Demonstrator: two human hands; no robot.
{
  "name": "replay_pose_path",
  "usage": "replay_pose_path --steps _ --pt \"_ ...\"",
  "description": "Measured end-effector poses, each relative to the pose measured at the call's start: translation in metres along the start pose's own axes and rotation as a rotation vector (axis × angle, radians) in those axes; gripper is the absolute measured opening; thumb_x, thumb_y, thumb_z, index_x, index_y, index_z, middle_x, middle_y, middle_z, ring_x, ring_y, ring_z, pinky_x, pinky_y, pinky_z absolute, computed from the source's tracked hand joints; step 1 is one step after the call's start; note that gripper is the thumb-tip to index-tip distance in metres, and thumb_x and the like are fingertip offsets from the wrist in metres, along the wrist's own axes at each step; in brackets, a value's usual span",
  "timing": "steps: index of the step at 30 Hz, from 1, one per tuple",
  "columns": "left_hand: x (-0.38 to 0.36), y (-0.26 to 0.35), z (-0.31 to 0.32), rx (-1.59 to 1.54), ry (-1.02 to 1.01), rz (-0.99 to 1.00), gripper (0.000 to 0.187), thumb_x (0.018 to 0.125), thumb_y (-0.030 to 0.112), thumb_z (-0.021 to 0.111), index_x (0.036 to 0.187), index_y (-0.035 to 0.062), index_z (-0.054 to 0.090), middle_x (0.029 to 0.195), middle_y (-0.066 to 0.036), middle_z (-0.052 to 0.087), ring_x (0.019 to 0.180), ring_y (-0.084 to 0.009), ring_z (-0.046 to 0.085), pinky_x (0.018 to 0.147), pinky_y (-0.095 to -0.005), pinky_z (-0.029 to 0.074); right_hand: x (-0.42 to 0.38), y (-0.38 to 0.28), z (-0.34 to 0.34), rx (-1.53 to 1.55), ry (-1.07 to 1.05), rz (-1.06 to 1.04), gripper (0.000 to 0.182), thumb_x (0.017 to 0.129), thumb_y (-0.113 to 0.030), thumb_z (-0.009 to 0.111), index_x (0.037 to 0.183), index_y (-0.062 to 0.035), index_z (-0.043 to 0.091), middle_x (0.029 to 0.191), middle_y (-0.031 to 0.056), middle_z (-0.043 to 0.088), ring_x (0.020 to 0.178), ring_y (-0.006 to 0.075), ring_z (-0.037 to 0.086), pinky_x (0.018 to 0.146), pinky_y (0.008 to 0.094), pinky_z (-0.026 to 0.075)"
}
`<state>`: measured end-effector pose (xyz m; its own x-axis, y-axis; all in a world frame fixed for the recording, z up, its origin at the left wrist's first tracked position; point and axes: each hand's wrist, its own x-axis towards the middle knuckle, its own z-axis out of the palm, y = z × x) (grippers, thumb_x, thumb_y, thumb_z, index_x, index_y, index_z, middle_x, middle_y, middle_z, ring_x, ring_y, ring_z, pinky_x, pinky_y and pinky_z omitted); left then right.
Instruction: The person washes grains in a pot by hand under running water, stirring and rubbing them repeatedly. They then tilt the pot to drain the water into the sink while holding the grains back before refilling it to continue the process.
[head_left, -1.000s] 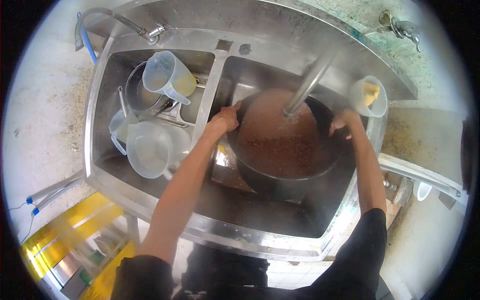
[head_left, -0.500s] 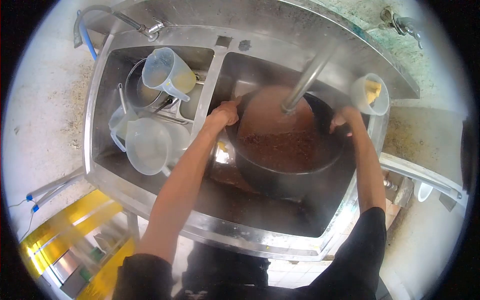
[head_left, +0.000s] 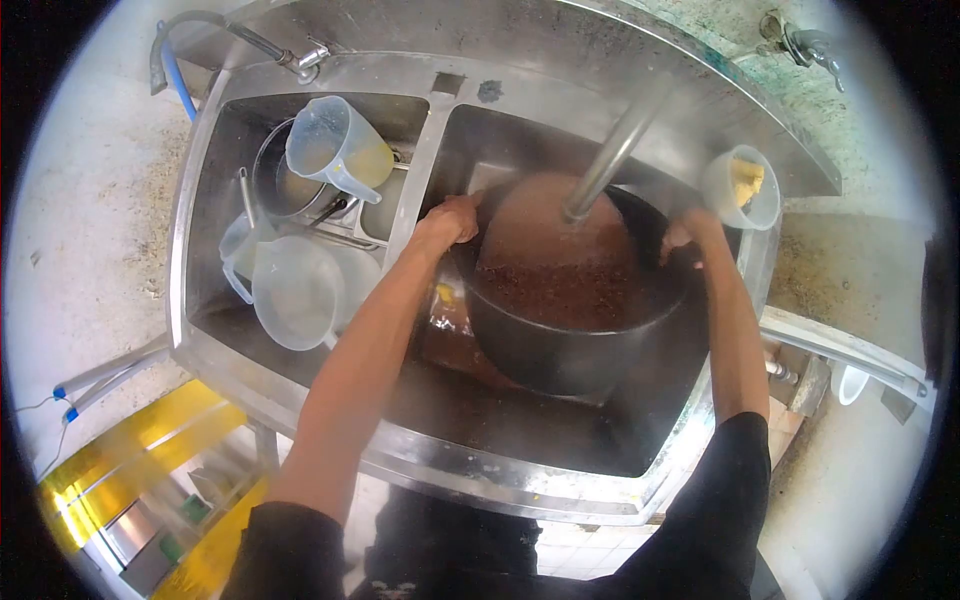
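On either side of black pot [head_left: 555,358], left hand [head_left: 452,220] and right hand [head_left: 692,232] curl tight on edge; round pot between, neither nearer.

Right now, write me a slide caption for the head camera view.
Both hands grip a dark pot of brown liquid in a steel sink, beneath a metal spout.

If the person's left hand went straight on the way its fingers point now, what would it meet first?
Probably the black pot, whose rim lies right at the left hand; depth is hard to judge from this single view.
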<state>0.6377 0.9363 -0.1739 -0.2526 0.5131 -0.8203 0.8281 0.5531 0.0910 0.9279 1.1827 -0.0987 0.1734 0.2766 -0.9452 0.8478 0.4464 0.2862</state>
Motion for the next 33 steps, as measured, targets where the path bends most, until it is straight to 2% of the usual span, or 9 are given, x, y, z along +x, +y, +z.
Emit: replay_pose_path --steps 3,5,10,12,22,24,26,31,33 --pt "0.005 -0.006 0.006 0.007 0.114 0.138 0.078 0.089 0.019 0.064 0.153 0.0216 0.021 0.13 -0.023 0.056 0.117 -0.0392 0.057 0.097 -0.0437 0.05 0.025 0.005 -0.003 0.003 -0.07 0.059 0.049 0.075 -0.036 0.078 0.118 -0.0175 0.065 0.125 0.0116 0.057 0.08 0.0265 0.064 0.063 0.0368 0.057" --pt "-0.01 0.01 -0.007 -0.04 0.051 0.017 0.076 0.077 -0.002 0.058 0.147 0.0156 0.035 0.127 -0.023 0.059 0.116 -0.038 0.059 0.092 -0.0451 0.053 0.019 0.002 -0.001 0.024 -0.052 0.087 0.05 0.075 -0.036 0.079 0.119 -0.0177 0.064 0.126 0.0114 0.056 0.082 0.027 0.064 0.063 0.0367 0.057" --pt "-0.015 0.009 -0.008 -0.079 0.083 0.037 0.078 0.077 0.0 0.058 0.148 0.0183 0.034 0.128 -0.022 0.058 0.116 -0.0384 0.058 0.092 -0.045 0.053 -0.005 -0.003 0.0 0.06 -0.018 0.107 0.055 0.073 -0.035 0.081 0.122 -0.0181 0.062 0.132 0.0113 0.052 0.087 0.0283 0.063 0.064 0.0376 0.057" --pt "-0.008 0.007 -0.007 -0.047 0.082 0.033 0.079 0.077 0.001 0.059 0.149 0.0193 0.032 0.128 -0.022 0.058 0.116 -0.0384 0.058 0.091 -0.0452 0.054 -0.014 -0.005 0.002 -0.021 0.094 0.009 0.056 0.073 -0.035 0.082 0.123 -0.017 0.062 0.13 0.0127 0.055 0.087 0.0279 0.064 0.063 0.0382 0.058" --pt "-0.002 0.007 -0.01 -0.03 0.077 0.069 0.078 0.073 -0.001 0.057 0.146 0.0182 0.037 0.123 -0.025 0.061 0.116 -0.0401 0.058 0.091 -0.048 0.052 0.007 0.002 0.003 -0.009 0.086 -0.013 0.057 0.074 -0.035 0.081 0.123 -0.0145 0.062 0.128 0.0132 0.058 0.087 0.0301 0.064 0.061 0.0397 0.059" --pt "-0.003 0.006 -0.011 -0.012 0.048 0.061 0.077 0.073 -0.001 0.058 0.145 0.0176 0.038 0.122 -0.024 0.061 0.116 -0.0401 0.058 0.091 -0.0476 0.052 0.007 0.006 0.004 -0.087 0.198 -0.048 0.073 0.059 -0.053 0.083 0.114 -0.0075 0.069 0.123 0.0123 0.064 0.109 0.0289 0.063 0.095 0.0365 0.05" --pt "0.002 0.001 -0.004 -0.045 0.18 0.145 0.071 0.074 0.001 0.057 0.142 0.0161 0.042 0.123 -0.024 0.061 0.115 -0.0398 0.058 0.09 -0.0465 0.052 0.002 0.005 0.003 -0.105 0.22 -0.06 0.073 0.058 -0.053 0.083 0.113 -0.0072 0.07 0.123 0.0125 0.065 0.108 0.0286 0.063 0.094 0.0365 0.051" --pt "-0.01 0.008 -0.018 -0.021 0.133 0.106 0.064 0.076 0.002 0.056 0.138 0.0133 0.047 0.121 -0.022 0.062 0.114 -0.039 0.059 0.09 -0.0452 0.052 0.011 0.004 0.001 -0.083 0.207 -0.034 0.069 0.058 -0.052 0.084 0.108 -0.0061 0.072 0.119 0.0132 0.067 0.105 0.027 0.065 0.093 0.0363 0.052" --pt "-0.01 0.007 -0.017 -0.033 0.129 0.116 0.062 0.077 0.002 0.055 0.138 0.0129 0.047 0.122 -0.022 0.062 0.114 -0.0386 0.059 0.091 -0.0448 0.052 0.034 0.007 -0.002 -0.073 0.081 -0.005 0.066 0.057 -0.05 0.085 0.105 -0.0062 0.073 0.116 0.0133 0.068 0.103 0.0267 0.066 0.091 0.036 0.053"
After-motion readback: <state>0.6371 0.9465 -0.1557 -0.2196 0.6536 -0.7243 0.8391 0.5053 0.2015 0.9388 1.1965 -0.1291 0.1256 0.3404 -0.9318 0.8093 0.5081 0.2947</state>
